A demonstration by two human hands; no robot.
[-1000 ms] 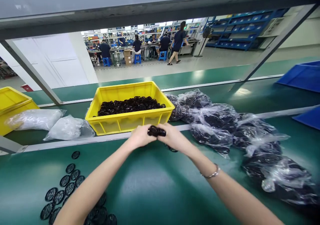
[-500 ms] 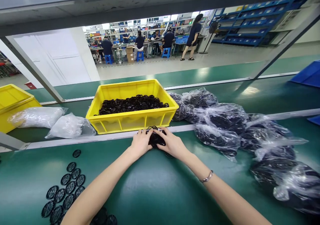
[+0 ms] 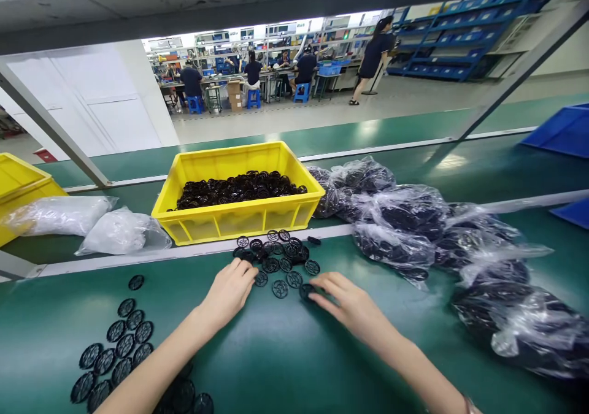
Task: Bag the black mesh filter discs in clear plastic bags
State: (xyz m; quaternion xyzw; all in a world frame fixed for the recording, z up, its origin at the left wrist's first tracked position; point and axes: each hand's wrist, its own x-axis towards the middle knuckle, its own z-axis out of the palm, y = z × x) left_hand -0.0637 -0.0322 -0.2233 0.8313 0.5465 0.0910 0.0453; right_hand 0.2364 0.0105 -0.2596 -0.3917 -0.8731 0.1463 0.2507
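Note:
Small black spoked wheels [image 3: 280, 289] lie in a loose pile on the green work surface. At the right edge of this pile, my right hand [image 3: 350, 300] has its thumb and fingertips around one black wheel [image 3: 307, 291]. My left hand [image 3: 231, 286] rests by the pile's left edge, fingers stretched forward and close together, with fingertips beside a wheel [image 3: 261, 278]. No held thing shows in it. Directly behind the pile stands a yellow bin [image 3: 239, 221] with many more black wheels inside.
More wheels [image 3: 125, 345] lie spread at the lower left, partly behind my left forearm. Clear bags of black parts [image 3: 396, 248] line the right side. White bags [image 3: 124, 233] and another yellow bin [image 3: 27, 187] are at left. People work at benches beyond.
My hands held a clump of black wheels together before the yellow bin. Now the wheels lie spread on the surface, and my hands have moved apart and nearer to me.

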